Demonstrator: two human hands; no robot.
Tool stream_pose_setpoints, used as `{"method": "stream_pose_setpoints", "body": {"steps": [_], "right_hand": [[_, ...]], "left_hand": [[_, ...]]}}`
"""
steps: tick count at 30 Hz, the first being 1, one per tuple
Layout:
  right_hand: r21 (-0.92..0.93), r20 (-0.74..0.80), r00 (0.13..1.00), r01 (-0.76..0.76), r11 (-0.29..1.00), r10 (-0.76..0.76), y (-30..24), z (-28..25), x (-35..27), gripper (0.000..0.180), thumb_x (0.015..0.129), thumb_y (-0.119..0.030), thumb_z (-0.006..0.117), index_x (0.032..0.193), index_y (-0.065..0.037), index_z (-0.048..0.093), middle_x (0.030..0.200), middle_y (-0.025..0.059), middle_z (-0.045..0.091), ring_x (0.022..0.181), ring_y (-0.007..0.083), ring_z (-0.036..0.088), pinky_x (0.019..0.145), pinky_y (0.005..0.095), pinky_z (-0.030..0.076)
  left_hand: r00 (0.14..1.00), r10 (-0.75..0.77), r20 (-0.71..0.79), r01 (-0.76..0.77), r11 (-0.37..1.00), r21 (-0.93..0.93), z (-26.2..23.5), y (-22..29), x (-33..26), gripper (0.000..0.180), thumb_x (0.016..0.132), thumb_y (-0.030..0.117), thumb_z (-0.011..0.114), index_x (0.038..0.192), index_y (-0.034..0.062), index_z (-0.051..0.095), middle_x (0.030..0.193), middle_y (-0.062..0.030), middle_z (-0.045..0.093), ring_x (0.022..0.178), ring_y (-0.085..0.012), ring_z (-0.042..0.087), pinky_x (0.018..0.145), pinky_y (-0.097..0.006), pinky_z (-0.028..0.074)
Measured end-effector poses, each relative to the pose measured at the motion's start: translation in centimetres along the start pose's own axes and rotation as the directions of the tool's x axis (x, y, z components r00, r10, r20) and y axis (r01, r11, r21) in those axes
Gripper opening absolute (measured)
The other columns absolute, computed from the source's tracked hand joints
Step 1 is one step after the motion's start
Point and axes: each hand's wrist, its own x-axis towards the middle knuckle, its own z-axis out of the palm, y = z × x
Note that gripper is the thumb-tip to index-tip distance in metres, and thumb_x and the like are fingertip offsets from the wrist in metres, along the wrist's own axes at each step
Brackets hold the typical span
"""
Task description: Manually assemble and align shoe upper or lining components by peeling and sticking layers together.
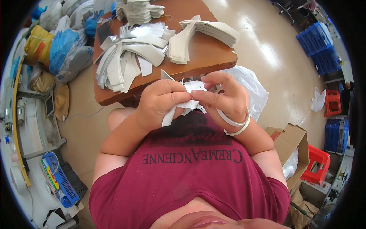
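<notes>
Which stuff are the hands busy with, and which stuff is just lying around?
In use: white strip held by left hand and right hand; cut pieces and stacks on the table.

Lying about: bags, cardboard box, red stool, blue crates.

**Matt white cut pieces over polished wood**

The desk (213,57) is brown wood with a smooth, faintly glossy top. The stacked cut pieces (133,53) on it look like thin matt white sheet, cloth or paper-backed. The strip (188,104) in the hands is the same, with a papery peeling layer. The floor (267,49) is smooth and shiny. The crates (318,47) are blue plastic; the box (289,139) is rough brown cardboard.
</notes>
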Motion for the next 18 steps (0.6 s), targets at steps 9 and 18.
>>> {"method": "stream_pose_setpoints", "body": {"steps": [9,18], "right_hand": [[-0.207,-0.066,0.967,0.228,0.951,-0.247,-0.1,0.9,-0.2,0.037,0.064,-0.005,0.079,0.100,-0.005,0.072,0.093,0.0052,0.059,0.078,0.0216,0.057,0.066,0.0347,0.046],[-0.300,-0.178,0.958,0.164,0.940,-0.224,0.1,3.8,-0.8,0.036,0.065,-0.003,0.076,0.100,0.001,0.070,0.099,0.0074,0.061,0.082,0.0229,0.057,0.069,0.0356,0.046]], "left_hand": [[0.737,-0.661,0.140,0.548,0.464,-0.696,1.2,1.5,-1.0,0.012,0.090,0.006,0.064,0.102,0.0025,0.064,0.096,-0.0028,0.064,0.084,-0.0088,0.059,0.073,-0.024,0.049],[0.672,-0.735,0.091,0.352,0.209,-0.912,2.9,2.0,-0.5,0.015,0.098,0.007,0.056,0.111,0.0003,0.061,0.106,-0.0071,0.066,0.096,-0.0113,0.063,0.083,-0.024,0.051]]}}
